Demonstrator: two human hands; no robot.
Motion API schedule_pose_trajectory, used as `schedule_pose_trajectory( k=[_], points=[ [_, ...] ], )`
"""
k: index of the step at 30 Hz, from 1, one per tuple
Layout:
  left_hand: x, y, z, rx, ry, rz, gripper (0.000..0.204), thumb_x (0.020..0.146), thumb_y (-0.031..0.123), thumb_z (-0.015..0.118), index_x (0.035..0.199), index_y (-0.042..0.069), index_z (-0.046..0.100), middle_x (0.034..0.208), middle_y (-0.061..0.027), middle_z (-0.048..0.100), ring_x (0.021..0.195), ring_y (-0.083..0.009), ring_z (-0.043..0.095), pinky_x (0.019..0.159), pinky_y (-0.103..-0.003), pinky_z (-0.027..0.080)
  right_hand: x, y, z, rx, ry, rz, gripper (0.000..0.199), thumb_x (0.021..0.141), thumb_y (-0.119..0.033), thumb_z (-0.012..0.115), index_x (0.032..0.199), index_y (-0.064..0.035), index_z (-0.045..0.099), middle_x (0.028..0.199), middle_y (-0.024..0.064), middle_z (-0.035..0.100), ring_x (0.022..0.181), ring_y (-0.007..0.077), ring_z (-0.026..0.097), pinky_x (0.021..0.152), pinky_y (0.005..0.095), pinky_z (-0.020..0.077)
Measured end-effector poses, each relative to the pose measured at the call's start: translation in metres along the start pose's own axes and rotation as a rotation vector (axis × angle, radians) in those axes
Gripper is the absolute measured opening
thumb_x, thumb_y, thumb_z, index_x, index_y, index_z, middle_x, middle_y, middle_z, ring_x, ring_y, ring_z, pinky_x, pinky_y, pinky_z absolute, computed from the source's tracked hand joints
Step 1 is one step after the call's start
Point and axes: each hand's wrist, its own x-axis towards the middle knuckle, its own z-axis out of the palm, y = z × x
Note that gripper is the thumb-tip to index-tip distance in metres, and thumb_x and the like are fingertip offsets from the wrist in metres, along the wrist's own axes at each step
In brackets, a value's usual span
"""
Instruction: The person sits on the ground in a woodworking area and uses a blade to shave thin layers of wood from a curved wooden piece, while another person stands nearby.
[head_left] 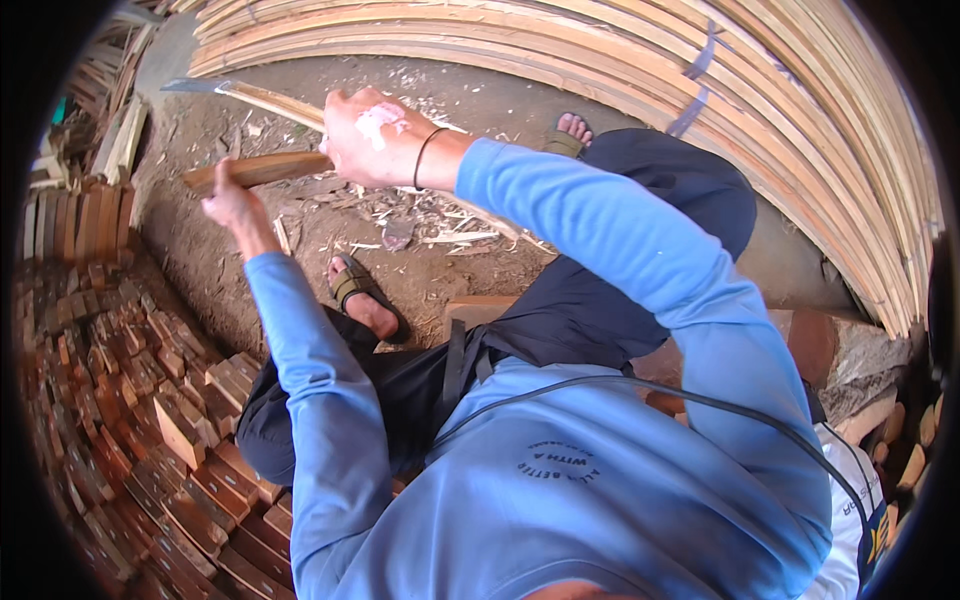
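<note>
My left hand (236, 205) is closed around the near side of a short brown piece of wood (285, 168), its thumb standing up against the edge. The other end of that piece meets my right hand (375, 138), which makes a fist just above and to the right. Out of this fist, toward the upper left, runs a long tool with a pale wooden shaft (275, 104) and a grey metal blade (192, 85) at its far tip. Whether my right fingers also touch the brown piece is hidden. A white patch marks the back of my right hand.
Long planks (450, 40) are stacked across the far side and right, tied with grey strapping (700, 60). Many short wood blocks (130, 420) pile up at the left. Shavings (430, 225) litter the dirt floor between my sandalled feet (368, 298).
</note>
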Motion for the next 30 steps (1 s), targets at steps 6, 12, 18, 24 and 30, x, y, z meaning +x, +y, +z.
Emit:
schedule_pose_trajectory(
  k=[6,12,18,24,30],
  points=[
    [0.012,0.042,0.000,-0.072,-0.286,-0.147,0.016,0.080,-0.002,0.066,0.090,-0.014,0.062,0.088,-0.0168,0.065,0.079,-0.0268,0.065,0.075,-0.038,0.057,0.004,0.011,0.020,0.054,-0.018,-0.007,0.037,0.080,-0.015,0.064,0.099,0.0159,0.054,0.078,0.0286,0.065,0.076,0.0393,0.068,0.067,0.0420,0.0570],
    [0.033,-0.008,-0.031,0.267,-0.300,0.035,0.032,0.081,0.012,0.070,0.105,-0.007,0.060,0.101,-0.0190,0.065,0.085,-0.0261,0.065,0.083,-0.041,0.055,0.002,-0.007,0.029,0.046,0.040,-0.116,0.041,0.081,-0.016,0.065,0.101,0.0165,0.052,0.075,0.0267,0.064,0.067,0.0387,0.067,0.059,0.0429,0.0558],
    [0.008,0.014,-0.024,-0.049,-0.196,-0.022,0.013,0.076,-0.004,0.066,0.087,-0.012,0.065,0.089,-0.0149,0.067,0.081,-0.0251,0.065,0.077,-0.036,0.052,-0.002,0.045,0.016,0.071,0.125,-0.057,0.031,0.095,-0.031,0.055,0.102,-0.0009,0.056,0.070,0.0133,0.060,0.057,0.0266,0.061,0.053,0.0406,0.0495],
    [0.025,0.006,-0.057,-0.098,-0.162,-0.027,0.016,0.076,0.000,0.063,0.087,-0.010,0.062,0.087,-0.0163,0.065,0.084,-0.0249,0.062,0.079,-0.037,0.052,-0.052,0.103,0.009,0.613,-0.132,0.561,0.026,0.101,-0.028,0.049,0.106,-0.0044,0.058,0.062,-0.0005,0.050,0.052,0.0082,0.052,0.042,0.0261,0.0446],
    [0.018,0.006,-0.050,-0.080,-0.150,-0.001,0.012,0.076,0.000,0.064,0.083,-0.009,0.062,0.087,-0.0159,0.065,0.079,-0.0237,0.063,0.076,-0.037,0.052,-0.108,0.136,0.083,0.921,-0.088,0.814,0.025,0.098,-0.027,0.052,0.103,-0.0027,0.057,0.062,-0.0008,0.050,0.043,0.0091,0.046,0.038,0.0260,0.0409]
  ],
)
